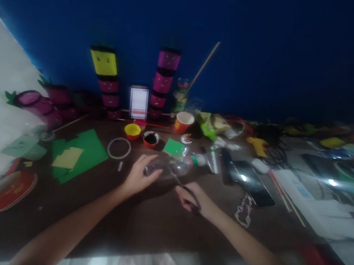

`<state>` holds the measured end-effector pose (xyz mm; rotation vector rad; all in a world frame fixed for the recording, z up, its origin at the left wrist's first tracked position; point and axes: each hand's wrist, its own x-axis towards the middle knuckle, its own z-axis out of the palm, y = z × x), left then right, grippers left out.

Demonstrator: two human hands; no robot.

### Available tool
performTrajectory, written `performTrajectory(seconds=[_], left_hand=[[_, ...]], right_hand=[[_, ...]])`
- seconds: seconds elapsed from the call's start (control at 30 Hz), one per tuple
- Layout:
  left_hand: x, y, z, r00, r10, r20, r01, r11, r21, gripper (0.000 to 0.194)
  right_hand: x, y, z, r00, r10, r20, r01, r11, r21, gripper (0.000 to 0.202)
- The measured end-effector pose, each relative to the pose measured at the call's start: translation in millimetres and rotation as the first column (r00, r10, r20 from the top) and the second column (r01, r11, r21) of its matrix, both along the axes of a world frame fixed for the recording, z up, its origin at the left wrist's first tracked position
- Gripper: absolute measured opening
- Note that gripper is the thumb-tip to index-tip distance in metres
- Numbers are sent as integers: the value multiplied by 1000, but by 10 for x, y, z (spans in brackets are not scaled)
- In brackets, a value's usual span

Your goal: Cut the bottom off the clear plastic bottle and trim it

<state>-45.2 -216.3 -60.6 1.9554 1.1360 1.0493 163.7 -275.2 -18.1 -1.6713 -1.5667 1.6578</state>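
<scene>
My left hand (139, 174) is wrapped round one end of a clear plastic bottle (178, 167) that lies on its side over the dark table. A green label band and whitish end show at the bottle's right side. In my right hand (194, 197) is a pair of scissors (194, 197), its dark handle loops around the fingers. The blades reach up and left to the bottle's near side; blur hides whether they have gone into the plastic.
Yellow (132, 131) and red (151, 139) small cups and a paper cup (184, 122) stand behind the bottle. Green sheets (81, 153) lie left. A dark phone (252, 182) and a bead string (244, 210) lie right. Purple banded tubes (163, 80) stand by the blue wall.
</scene>
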Motion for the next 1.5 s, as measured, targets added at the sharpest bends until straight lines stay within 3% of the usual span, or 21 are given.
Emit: performTrajectory(seconds=[0.13, 0.4, 0.73, 1.0, 1.27, 1.5], left_hand=[[29, -59, 41, 999, 35, -27, -35, 999, 2, 38], [17, -109, 80, 994, 40, -104, -42, 999, -13, 39], [-9, -76, 45, 990, 75, -119, -70, 996, 51, 46], [-15, -60, 46, 986, 101, -131, -76, 981, 180, 49], [-15, -39, -52, 975, 146, -166, -73, 922, 381, 56], [-8, -25, -53, 953, 198, -228, -61, 865, 498, 58]], right_hand=[[-60, -29, -29, 998, -44, -36, 43, 999, -16, 59], [-172, -20, 157, 999, -37, 27, 36, 999, 22, 60], [-152, 14, 102, 994, -31, 105, 16, 990, 143, 56], [-125, 29, 134, 989, -27, 144, 4, 988, 156, 50], [-123, 22, 219, 975, -15, 221, -11, 993, 117, 56], [-77, 12, 249, 966, 28, 259, -55, 994, 98, 58]])
